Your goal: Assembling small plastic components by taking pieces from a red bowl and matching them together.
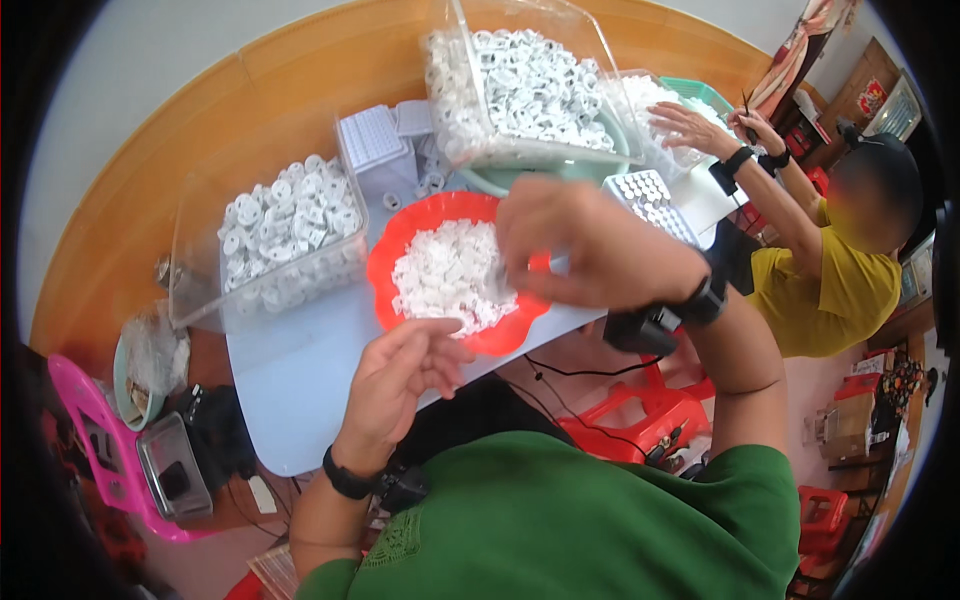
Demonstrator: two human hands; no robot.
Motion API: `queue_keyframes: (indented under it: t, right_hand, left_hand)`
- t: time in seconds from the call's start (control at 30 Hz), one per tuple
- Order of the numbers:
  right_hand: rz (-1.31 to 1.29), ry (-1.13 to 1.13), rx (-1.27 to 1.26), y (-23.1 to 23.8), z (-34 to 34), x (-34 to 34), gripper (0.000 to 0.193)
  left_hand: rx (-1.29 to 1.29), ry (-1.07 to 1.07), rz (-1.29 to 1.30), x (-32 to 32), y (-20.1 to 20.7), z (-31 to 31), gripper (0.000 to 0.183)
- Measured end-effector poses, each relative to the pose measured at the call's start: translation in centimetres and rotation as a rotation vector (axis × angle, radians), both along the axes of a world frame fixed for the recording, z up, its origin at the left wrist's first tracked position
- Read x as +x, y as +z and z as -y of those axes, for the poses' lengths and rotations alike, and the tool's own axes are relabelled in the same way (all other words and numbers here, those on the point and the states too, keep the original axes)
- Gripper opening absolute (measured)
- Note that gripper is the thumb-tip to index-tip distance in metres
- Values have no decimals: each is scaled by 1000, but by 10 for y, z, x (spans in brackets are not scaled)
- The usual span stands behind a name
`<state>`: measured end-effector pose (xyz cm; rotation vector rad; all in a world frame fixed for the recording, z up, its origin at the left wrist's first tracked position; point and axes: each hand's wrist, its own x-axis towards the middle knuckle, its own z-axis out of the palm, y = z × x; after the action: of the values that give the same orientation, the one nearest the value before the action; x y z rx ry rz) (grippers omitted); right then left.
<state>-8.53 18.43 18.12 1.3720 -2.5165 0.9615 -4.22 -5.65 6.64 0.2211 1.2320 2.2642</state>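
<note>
Red bowl (392, 250): it was set on the pale table (290, 380) just ahead of both hands, its scalloped rim partly covered by the right hand.
White pieces (445, 272): a heap of small white plastic parts was held in the bowl; it lay directly beyond the left hand's fingertips and under the right hand. No long axis could be made out in the heap or in any single piece.
Nearer hand: the right hand (585, 245) was placed over the far right side of the heap, so it was judged the nearer of the two; the left hand (405, 375) was stopped at the near rim.
Right hand: it was seen from the back, fingers curled downward into the pieces. Whether anything was pinched could not be told, since the fingertips were hidden.
Left hand: it was held half open, palm turned up and inward, fingers loosely bent with the tips touching or almost touching the bowl's near edge. Nothing was seen gripped in it.
Hands relative to each other: they were kept apart, the right one higher and farther forward.
Left clear bin (290, 235): a box of white rings was stood beyond and to the left of the left hand.
Far clear bin (525, 90): a tilted box of similar rings was stood beyond the right hand.
Grey tray (650, 200): a pocketed tray was laid just beyond the right hand.
Co-worker (830, 270): a person in yellow was seated well to the right.
</note>
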Motion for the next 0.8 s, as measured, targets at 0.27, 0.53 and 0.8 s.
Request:
queue_keyframes:
  t: [0.27, 0.53, 0.8]
  right_hand:
    - [118, 186, 319, -45, 43, 27, 9]
    - [148, -266, -82, -52, -5, 33, 13]
    - [285, -777, -263, -47, -96, 82, 8]
  left_hand:
    - [-58, -55, -30, 20, -23, -2, 26]
    - [115, 114, 80, 21, -34, 15, 24]
    - [111, 146, 51, 17, -25, 2, 24]
